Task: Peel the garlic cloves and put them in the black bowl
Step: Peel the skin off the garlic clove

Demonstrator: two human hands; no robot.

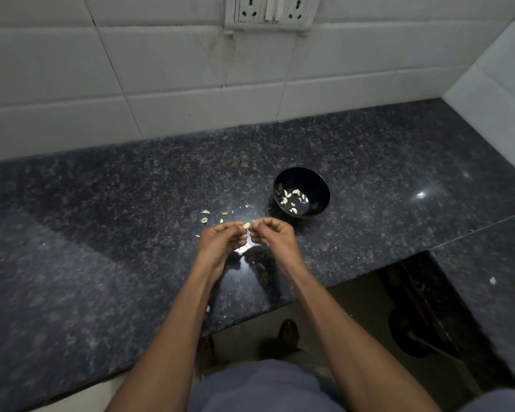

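Round glossy black bowl point(301, 192) holding several pale peeled cloves point(290, 199), small pale garlic clove point(246, 225) pinched between left hand point(220, 240) and right hand point(272, 236) fingertips, near the bowl

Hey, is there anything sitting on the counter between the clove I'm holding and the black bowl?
Nothing visible. The garlic clove is pinched between the left hand and right hand, and the black bowl sits just beyond to the right, over bare counter.

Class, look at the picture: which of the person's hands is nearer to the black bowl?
Right. The right hand sits just in front of the black bowl, near its front rim. The left hand is farther to the left, pinching the garlic clove with it.
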